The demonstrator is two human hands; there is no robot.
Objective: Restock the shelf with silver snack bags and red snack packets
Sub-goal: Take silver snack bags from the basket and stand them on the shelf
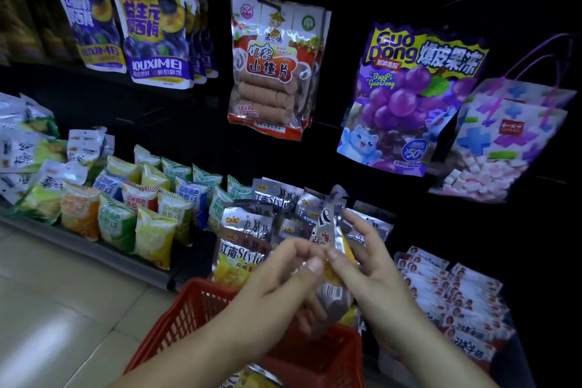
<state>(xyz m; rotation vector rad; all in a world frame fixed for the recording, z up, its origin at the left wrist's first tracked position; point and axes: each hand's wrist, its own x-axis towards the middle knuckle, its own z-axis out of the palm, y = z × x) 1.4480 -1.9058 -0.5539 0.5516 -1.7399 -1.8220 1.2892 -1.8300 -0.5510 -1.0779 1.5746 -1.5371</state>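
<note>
Head view of a dim shop shelf, looking down at a person's two hands held over a red basket (189,305) near the bottom of the scene. The left hand (277,283) and the right hand (374,274) both pinch one silver snack bag (327,230), thumbs and curled fingers on its lower part. The bag stands roughly upright just in front of a crowded row of matching silver bags (248,220) on the low shelf. More silver packaging shows inside the basket. To the right lie packets with red print (453,290); to the left stand small colourful packs (126,205).

The grip looks light and sits low on a slick foil bag, so the bag could slip and drop back into the basket. The shelf row already leans unevenly. Pushing another bag in could tip the front ones off the edge. It could also crowd the bag into the neighbouring section on either side.
</note>
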